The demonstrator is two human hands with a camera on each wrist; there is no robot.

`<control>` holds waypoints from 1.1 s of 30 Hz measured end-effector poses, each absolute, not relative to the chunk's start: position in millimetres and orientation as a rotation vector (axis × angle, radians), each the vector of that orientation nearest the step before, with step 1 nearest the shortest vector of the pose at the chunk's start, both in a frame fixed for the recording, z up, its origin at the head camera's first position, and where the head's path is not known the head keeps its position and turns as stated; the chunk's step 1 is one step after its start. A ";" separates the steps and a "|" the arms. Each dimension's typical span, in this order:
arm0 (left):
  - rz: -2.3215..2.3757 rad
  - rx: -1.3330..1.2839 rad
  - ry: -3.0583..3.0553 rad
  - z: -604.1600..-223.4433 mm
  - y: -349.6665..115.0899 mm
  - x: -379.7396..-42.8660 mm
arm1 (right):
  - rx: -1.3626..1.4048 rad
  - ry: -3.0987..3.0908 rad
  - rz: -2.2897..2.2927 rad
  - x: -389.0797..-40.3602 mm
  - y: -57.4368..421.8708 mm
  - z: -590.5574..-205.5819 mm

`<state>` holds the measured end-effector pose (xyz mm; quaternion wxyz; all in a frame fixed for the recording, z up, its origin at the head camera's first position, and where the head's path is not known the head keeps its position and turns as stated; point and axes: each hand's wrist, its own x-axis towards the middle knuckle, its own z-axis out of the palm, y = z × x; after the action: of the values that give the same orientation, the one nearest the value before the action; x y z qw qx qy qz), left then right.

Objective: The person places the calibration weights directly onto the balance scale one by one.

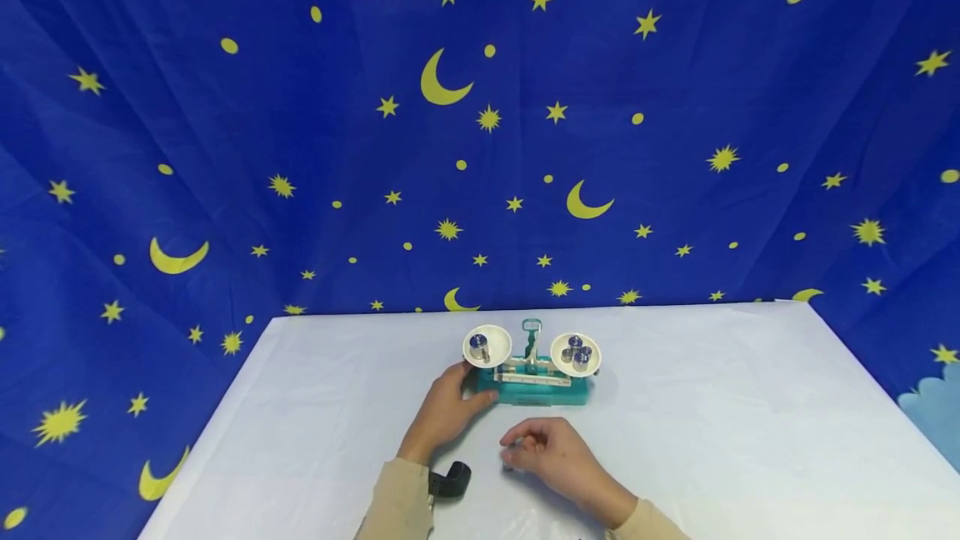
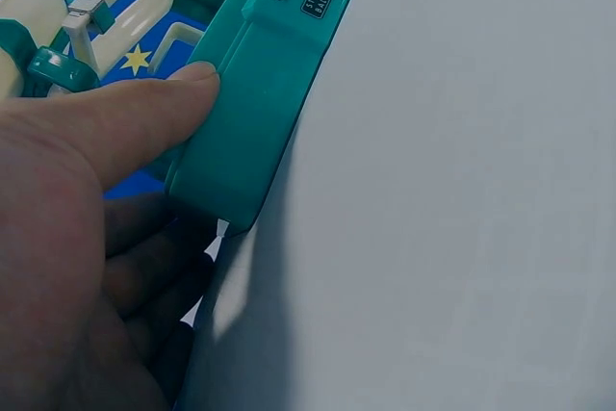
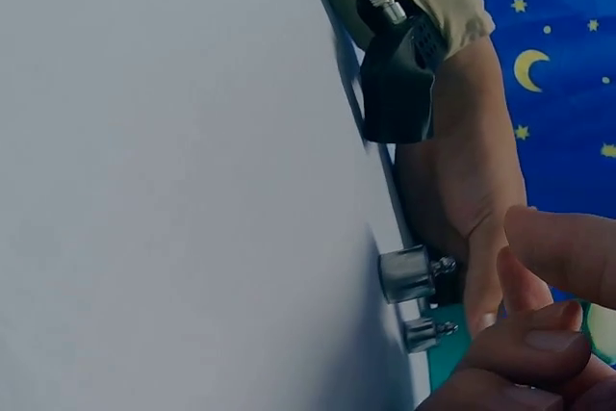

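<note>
A green student balance [image 1: 536,391] stands on the table with two white pans. My left hand [image 1: 444,408] grips the left end of its base, thumb on the base [image 2: 241,132] and fingers around the end. In the left pan [image 1: 498,340] sits a metal weight [image 1: 478,346] with a smaller piece beside it. The right pan [image 1: 590,342] carries several metal weights [image 1: 581,357]. My right hand [image 1: 558,461] hovers over the table with loosely bent fingers. Beside its fingers in the right wrist view stand a larger weight [image 3: 406,273] and a smaller weight [image 3: 422,334], apart from the fingertips.
A white cloth covers the table [image 1: 712,423]. A blue curtain [image 1: 360,148] with yellow moons and stars hangs behind it. A black wrist camera [image 1: 452,482] juts from the left sleeve.
</note>
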<state>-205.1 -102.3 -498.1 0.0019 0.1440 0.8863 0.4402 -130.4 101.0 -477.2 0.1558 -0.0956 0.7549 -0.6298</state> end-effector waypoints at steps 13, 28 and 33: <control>1.347 0.445 2.796 -500.9 -101.7 -206.3 | -0.308 2.149 -1.721 -133.9 106.7 -484.0; 1.377 0.482 2.808 -499.8 -101.6 -207.7 | -0.353 2.212 -1.699 -136.8 106.0 -489.0; 1.363 0.481 2.806 -501.2 -102.7 -207.3 | -0.353 2.251 -1.667 -136.5 104.5 -492.0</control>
<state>-207.3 -102.7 -501.2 -0.0076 0.1524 0.8890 0.4318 -136.5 104.5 -492.0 0.1584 -0.1234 0.7874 -0.5829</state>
